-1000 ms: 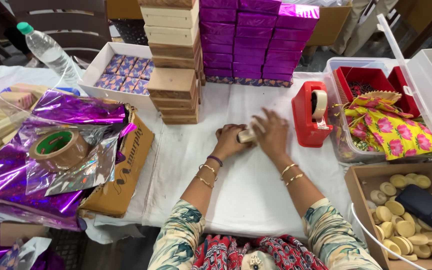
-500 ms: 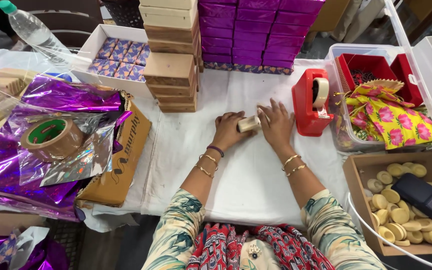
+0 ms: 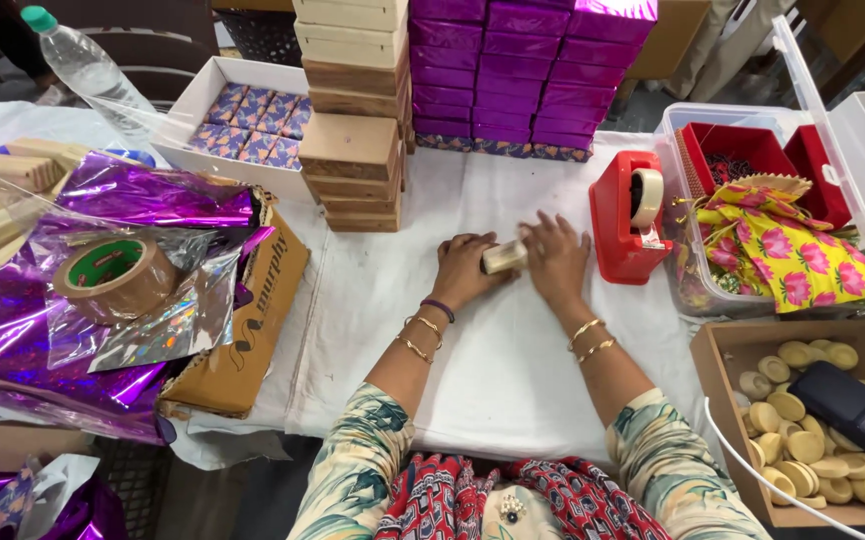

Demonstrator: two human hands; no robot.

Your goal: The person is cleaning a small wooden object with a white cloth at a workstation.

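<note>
Both of my hands meet on a small pale wooden box point(image 3: 504, 257) that rests on the white table cloth point(image 3: 493, 340). My left hand point(image 3: 465, 268) grips its left end, fingers curled. My right hand point(image 3: 554, 258) lies over its right end with the fingers spread. Gold bangles circle both wrists. A stack of plain wooden boxes point(image 3: 353, 150) stands just behind my left hand. A red tape dispenser point(image 3: 631, 214) sits close to the right of my right hand.
Purple wrapped boxes point(image 3: 528, 75) are stacked at the back. Purple foil sheets point(image 3: 73, 300), a brown tape roll point(image 3: 113, 275) and a water bottle point(image 3: 83, 65) lie left. A clear tub with floral cloth point(image 3: 783, 245) and a cardboard box of round pale pieces point(image 3: 823, 440) stand right.
My hands stay together on the small box and have turned it slightly. The view has shifted a little, so everything sits lower in the picture.
</note>
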